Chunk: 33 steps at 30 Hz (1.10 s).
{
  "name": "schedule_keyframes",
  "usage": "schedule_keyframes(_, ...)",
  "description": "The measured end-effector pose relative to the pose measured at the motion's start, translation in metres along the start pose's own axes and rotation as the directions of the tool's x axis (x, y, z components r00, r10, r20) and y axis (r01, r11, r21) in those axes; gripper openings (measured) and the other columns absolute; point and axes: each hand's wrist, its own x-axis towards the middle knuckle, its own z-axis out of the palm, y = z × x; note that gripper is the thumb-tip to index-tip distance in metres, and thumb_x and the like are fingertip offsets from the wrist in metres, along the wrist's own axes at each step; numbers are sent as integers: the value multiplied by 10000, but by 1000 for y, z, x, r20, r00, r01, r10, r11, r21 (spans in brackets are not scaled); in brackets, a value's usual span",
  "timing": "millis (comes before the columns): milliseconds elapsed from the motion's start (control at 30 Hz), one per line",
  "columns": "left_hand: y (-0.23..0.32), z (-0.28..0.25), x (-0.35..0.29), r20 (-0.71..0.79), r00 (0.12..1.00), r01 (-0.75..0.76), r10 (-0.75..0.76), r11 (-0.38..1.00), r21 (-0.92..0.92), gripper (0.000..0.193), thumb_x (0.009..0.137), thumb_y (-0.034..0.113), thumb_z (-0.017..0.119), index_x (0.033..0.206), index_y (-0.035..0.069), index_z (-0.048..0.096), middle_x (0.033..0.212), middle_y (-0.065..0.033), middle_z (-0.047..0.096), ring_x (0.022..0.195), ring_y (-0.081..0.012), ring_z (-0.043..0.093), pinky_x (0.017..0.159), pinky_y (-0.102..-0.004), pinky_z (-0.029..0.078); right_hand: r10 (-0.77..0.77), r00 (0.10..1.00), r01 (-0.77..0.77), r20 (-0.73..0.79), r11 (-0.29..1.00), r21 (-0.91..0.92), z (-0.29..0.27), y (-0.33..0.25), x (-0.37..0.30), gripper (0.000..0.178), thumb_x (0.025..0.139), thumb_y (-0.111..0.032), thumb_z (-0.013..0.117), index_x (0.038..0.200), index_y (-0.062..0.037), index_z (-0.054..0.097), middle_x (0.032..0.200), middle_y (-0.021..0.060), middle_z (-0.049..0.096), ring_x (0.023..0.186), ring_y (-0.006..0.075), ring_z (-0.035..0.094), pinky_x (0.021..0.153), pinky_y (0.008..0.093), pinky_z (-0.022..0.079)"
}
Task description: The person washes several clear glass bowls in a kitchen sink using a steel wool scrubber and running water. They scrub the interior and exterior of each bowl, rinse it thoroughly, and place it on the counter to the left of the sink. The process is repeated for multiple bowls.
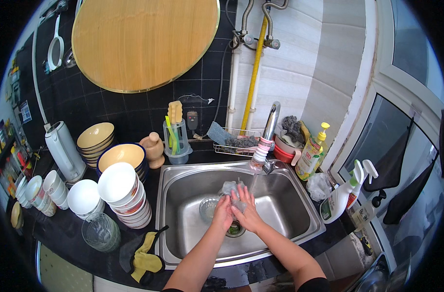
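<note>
Both bare hands are over the steel sink (287,214), beneath the chrome tap (270,124), from which water runs near the right fingertips. The left hand (225,214) is turned inward with its fingers close together; the right hand (248,212) is spread, its fingers pointing away from the person. A small clear item (239,205) lies between the two, against the right palm (its kind is not distinguishable); whether either hand actually closes on it, I cannot tell. A second clear item (228,188) shows just beyond the left fingertips, its outline partly covered. A clear glass bowl (209,209) sits in the sink, just left of the left hand. The drain (235,228) is below the wrists, with green matter in it. On the dark counter (52,233) left of the sink, a tall stack of white bowls (121,187) stands beside a shorter stack (84,197); near them is a glass vessel (101,233), then a yellow and black cloth item (148,260) by the sink rim. Behind the sink, a wire rack (236,150) carries scrubbers. To the right stand a yellow-pump bottle (309,155), a crumpled clear bag (319,186) and a white spray bottle (337,202).
</note>
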Motion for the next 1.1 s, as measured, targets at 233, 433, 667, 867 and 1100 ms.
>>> schedule_keyframes(233, 10, 13, -8, 205, 975, 113, -87, 986, -120, 189, 877, 159, 459, 973, 15, 535, 1157, -182, 503, 1132, -300, 445, 942, -391, 384, 577, 769, -340, 275, 4, 940, 10, 46, 1, 571, 862, -457, 401, 1247, -38, 346, 1257, 161, 360, 1111, 264, 410, 859, 369, 401)
schedule_keyframes(433, 4, 4, -5, 236, 942, 234, -237, 971, 40, 216, 885, 173, 448, 1039, 36, 510, 1081, -163, 539, 1011, -283, 528, 872, -417, 428, 547, 768, -125, 333, -383, 915, -14, 78, 3, 321, 807, -332, 574, 959, -50, 545, 844, 70, 598, 721, 167, 593, 623, 270, 497)
schedule_keyframes(667, -2, 12, -8, -265, 936, 340, -232, 791, 509, 427, 859, 342, 478, 1174, 59, 424, 1070, -122, 502, 865, -247, 559, 738, -397, 479, 566, 822, -207, 65, 190, 960, -23, 49, -1, 281, 765, -199, 643, 982, -43, 555, 833, 39, 611, 714, 145, 590, 646, 269, 474)
schedule_keyframes(867, 2, 3, 0, -269, 874, 480, -405, 806, 347, 524, 813, 453, 499, 1132, 44, 421, 1024, -130, 511, 839, -286, 564, 624, -407, 509, 210, 960, -260, 183, 913, 316, -21, 16, -7, 303, 739, -276, 654, 891, -15, 623, 863, 130, 628, 759, 251, 609, 685, 316, 460)
schedule_keyframes(1100, -6, 4, -5, -238, 942, 318, -238, 863, 394, 531, 850, 406, 445, 1216, 45, 310, 1236, -191, 298, 998, -383, 483, 669, -541, 503, 12, 985, 51, 170, 932, -359, -18, 32, -8, 329, 837, -364, 429, 952, -144, 645, 1075, 85, 573, 954, 227, 484, 874, 378, 309)
